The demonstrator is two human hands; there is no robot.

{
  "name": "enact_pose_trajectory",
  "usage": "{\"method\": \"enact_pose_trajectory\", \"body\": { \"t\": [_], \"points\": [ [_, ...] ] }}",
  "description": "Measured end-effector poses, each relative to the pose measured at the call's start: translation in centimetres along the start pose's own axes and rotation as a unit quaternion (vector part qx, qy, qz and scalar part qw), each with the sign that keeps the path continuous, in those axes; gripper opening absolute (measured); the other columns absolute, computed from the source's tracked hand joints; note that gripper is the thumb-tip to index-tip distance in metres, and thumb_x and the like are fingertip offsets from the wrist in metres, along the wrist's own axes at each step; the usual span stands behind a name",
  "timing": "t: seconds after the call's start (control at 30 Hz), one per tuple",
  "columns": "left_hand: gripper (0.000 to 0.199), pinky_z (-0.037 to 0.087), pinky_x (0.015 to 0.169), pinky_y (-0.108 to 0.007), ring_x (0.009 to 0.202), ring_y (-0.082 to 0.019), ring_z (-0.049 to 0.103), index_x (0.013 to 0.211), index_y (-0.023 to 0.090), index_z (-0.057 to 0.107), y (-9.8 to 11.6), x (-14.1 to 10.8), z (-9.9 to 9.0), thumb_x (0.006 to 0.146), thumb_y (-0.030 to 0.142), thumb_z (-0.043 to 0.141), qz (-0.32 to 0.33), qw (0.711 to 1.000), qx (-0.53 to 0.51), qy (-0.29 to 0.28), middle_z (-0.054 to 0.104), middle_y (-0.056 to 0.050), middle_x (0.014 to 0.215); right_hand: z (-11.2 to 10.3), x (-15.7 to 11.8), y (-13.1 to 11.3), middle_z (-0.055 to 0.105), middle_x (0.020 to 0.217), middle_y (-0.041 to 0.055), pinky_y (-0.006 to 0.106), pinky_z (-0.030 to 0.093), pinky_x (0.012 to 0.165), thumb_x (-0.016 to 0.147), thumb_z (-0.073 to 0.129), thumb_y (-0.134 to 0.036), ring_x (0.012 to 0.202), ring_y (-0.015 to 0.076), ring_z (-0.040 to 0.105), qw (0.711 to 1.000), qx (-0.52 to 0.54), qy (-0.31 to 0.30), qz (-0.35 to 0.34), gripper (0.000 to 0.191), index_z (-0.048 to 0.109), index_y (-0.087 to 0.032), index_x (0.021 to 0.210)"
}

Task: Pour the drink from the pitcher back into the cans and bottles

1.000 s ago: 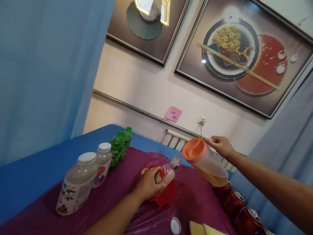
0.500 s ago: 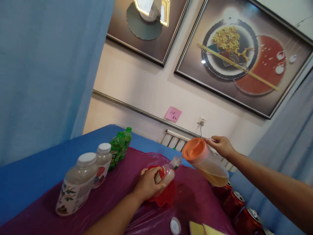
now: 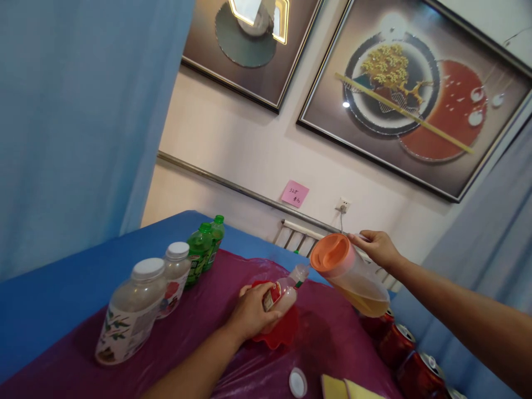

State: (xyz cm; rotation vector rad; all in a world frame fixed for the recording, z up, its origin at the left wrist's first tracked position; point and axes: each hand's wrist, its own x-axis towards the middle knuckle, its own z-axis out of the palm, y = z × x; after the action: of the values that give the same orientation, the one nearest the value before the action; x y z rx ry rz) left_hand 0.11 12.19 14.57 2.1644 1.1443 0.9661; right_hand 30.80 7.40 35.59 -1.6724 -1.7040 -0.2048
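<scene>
My left hand (image 3: 253, 313) is wrapped round a clear bottle (image 3: 286, 293) with a red label, its uncapped mouth tilted up to the right. Beneath the bottle lies a red scalloped dish (image 3: 279, 332). By its handle, my right hand (image 3: 379, 249) grips a translucent pitcher (image 3: 357, 288) with an orange lid (image 3: 332, 254). Yellowish liquid sits low in the tipped pitcher, and its lid edge is right at the bottle's mouth. Whether liquid is flowing between them I cannot tell. A round white cap (image 3: 298, 382) lies on the purple sheet near the front.
Two white-capped jars (image 3: 131, 313) and two green bottles (image 3: 200, 252) stand in a row on the left. Several red cans (image 3: 397, 344) line the right side. Yellow cloths (image 3: 349, 388) lie at the front edge. Purple plastic (image 3: 216, 310) covers part of the blue table (image 3: 166, 233).
</scene>
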Motion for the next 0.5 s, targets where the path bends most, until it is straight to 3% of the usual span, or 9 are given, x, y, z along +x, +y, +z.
{"method": "enact_pose_trajectory", "body": {
  "t": [0.5],
  "points": [
    [0.058,0.035,0.107,-0.041,0.112,-0.028,0.062,0.119,0.028,0.065,-0.03,-0.05,0.06,0.064,0.037,0.078,0.002,1.000,-0.007,-0.001,0.072,0.000,0.122,-0.18,0.19,0.43,0.020,0.054,-0.0070,0.025,0.017,0.044,0.077,0.060,-0.071,0.050,0.0084,0.022,1.000,0.008,-0.003,0.005,0.062,0.027,-0.024,0.053]
  ]
}}
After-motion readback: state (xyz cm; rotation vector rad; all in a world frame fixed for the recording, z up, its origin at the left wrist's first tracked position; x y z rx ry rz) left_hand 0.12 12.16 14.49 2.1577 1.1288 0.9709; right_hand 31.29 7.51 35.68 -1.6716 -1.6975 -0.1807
